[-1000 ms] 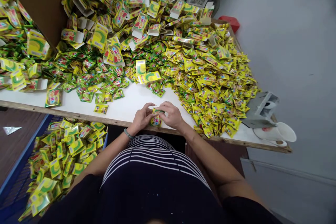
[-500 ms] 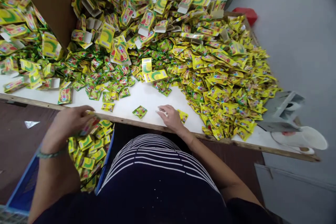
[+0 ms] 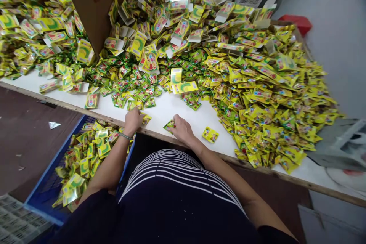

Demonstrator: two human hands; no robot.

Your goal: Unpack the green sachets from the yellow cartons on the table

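Observation:
My left hand [image 3: 133, 121] is at the front edge of the white table, fingers curled on a small yellow sachet [image 3: 146, 118] that sticks out on its right. My right hand [image 3: 183, 130] pinches a small green sachet [image 3: 168, 126] lying on the table top. To the right of that hand lies another yellow sachet [image 3: 210, 134], untouched. Beyond my hands are loose green sachets [image 3: 150, 102] and an opened yellow carton [image 3: 185, 87]. My left fingertips are partly hidden.
A large heap of yellow sachets [image 3: 265, 110] covers the right side. Small cartons [image 3: 180, 32] are piled at the back beside a brown cardboard sheet [image 3: 94, 4]. Below on the left, a blue crate [image 3: 48, 187] holds cartons. A grey device [image 3: 337, 145] stands far right.
My left hand has moved right from above the crate to the table, and the small carton is gone from it. My right hand has come down onto the green sachet. The view has shifted left.

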